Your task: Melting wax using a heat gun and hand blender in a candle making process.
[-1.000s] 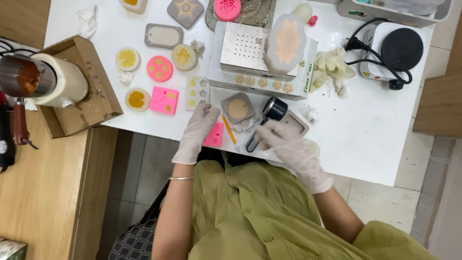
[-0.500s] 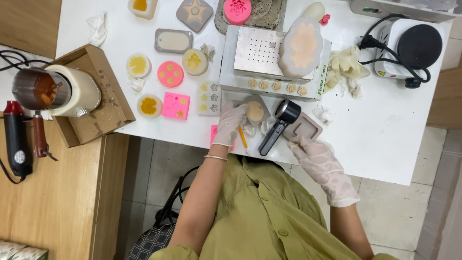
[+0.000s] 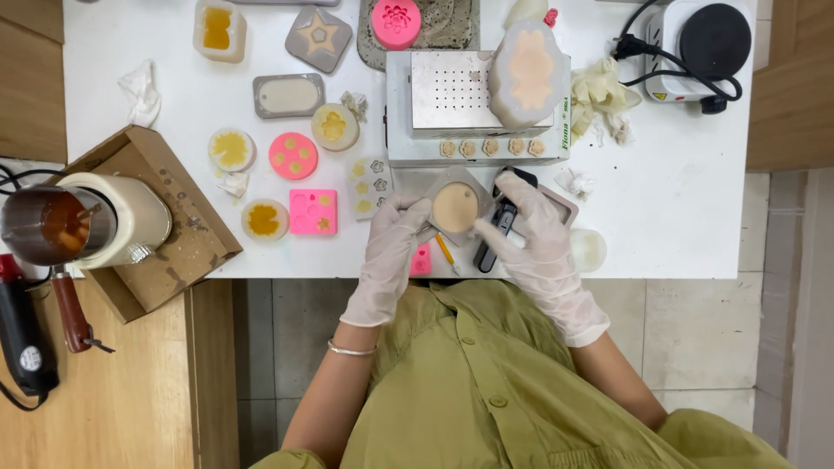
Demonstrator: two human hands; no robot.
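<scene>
Gloved hands at grey mould on white desk.
Left hand grip pinches mould edge; right hand grip closed over black tool.

Open brown cardboard box (table's left edge) holds a pot.

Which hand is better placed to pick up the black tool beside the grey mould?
Right, probably: the right hand lies over the black tool, while the left hand pinches the grey mould at its edge.
</scene>
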